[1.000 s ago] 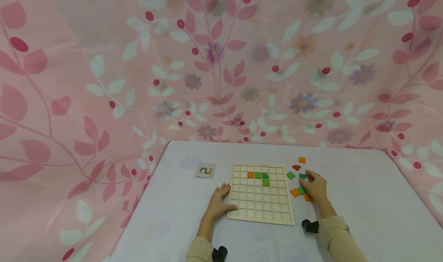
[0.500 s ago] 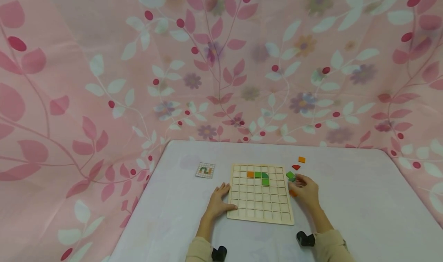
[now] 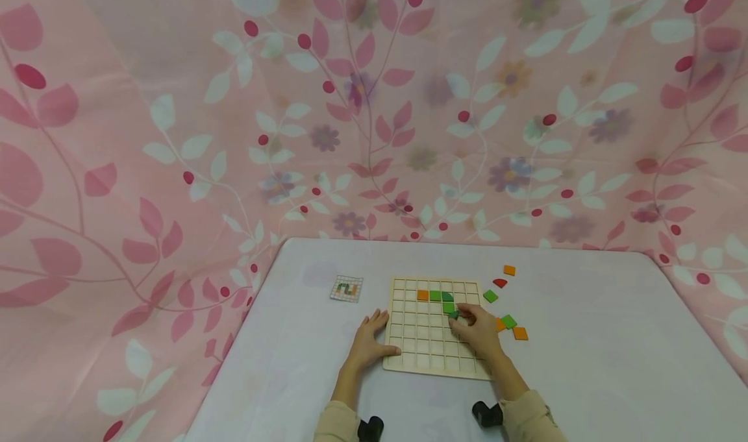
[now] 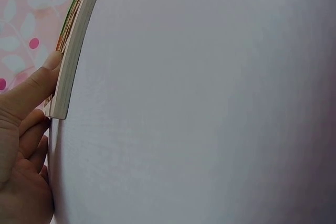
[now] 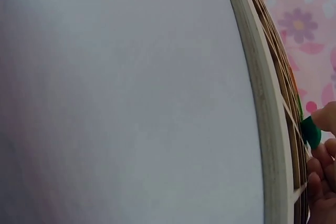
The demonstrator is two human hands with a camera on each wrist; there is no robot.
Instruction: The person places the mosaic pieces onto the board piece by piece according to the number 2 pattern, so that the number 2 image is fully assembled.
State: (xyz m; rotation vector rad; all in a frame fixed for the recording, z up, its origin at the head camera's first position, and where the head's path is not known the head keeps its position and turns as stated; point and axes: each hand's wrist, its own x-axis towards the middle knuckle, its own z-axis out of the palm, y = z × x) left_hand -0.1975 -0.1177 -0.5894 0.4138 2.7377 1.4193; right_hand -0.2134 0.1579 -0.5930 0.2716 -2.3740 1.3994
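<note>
A square wooden grid board [image 3: 421, 348] lies on the white-covered table. My left hand [image 3: 367, 346] rests along its left edge, thumb on the board near the lower corner. Over the board, my right hand [image 3: 479, 330] pinches a dark green tile [image 5: 311, 132] with a rounded edge between thumb and fingers. That tile is just below a light green square tile [image 3: 448, 307] set in the grid. Above this are an orange tile [image 3: 423, 295], another light green tile [image 3: 435, 295] and a dark green rounded tile [image 3: 447, 296], in one row.
Right of the board lie loose tiles: an orange one [image 3: 510, 270], a red rounded one [image 3: 499, 283], a green one [image 3: 490, 296] and several more near my right hand. A small pattern card [image 3: 347, 289] lies at the left. A pink floral cloth [image 3: 374, 137] hangs behind.
My right hand has taken the dark green tile from the loose pieces and moved left with it over the board. The left hand stays put.
</note>
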